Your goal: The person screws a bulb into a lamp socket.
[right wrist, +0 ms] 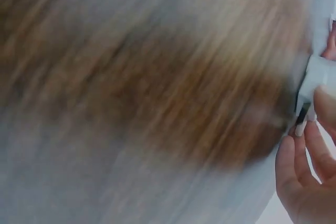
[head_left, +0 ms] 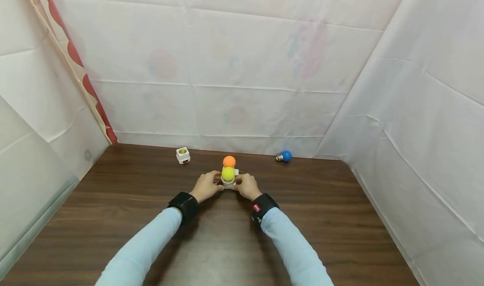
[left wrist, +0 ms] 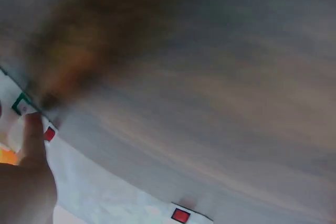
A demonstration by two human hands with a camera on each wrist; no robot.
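Note:
In the head view a yellow bulb (head_left: 228,174) stands in a white bulb socket (head_left: 228,185) on the table, held between my two hands. My left hand (head_left: 206,186) grips its left side, and my right hand (head_left: 247,186) grips the right side with bent fingers. Directly behind is an orange bulb (head_left: 229,161), its base mostly hidden by the yellow one. A small white piece with a thin metal prong (head_left: 240,172) sticks out rightward. The right wrist view has fingers (right wrist: 323,153) and thumb at a white socket body (right wrist: 315,85) near a metal prong.
Another white socket (head_left: 183,155) with a red switch stands at the back left of the brown wooden table (head_left: 124,219). A blue bulb (head_left: 284,156) lies on its side at the back right. White sheeting (head_left: 242,59) hangs behind the table and along both sides.

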